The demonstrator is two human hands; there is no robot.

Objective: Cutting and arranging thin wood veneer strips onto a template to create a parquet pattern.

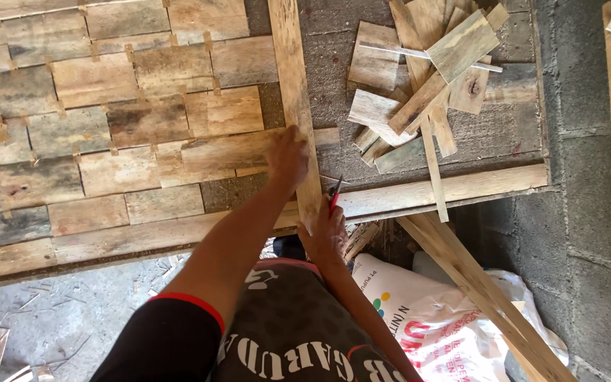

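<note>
A long narrow wooden strip [293, 85] lies upright across a panel of rough wooden pieces [107, 120] laid like bricks on a grey board [503, 134]. My left hand [286, 157] presses flat on the strip near its lower part. My right hand [325, 233] sits at the strip's near end and holds a red pencil [334, 197] whose tip touches the wood beside the strip's right edge.
A heap of loose wood offcuts [426, 78] lies on the board to the right. A long wooden rail [426, 192] runs along the board's near edge. Below it are a white printed sack [419, 318], a slanting plank [482, 290] and a concrete block wall [581, 177].
</note>
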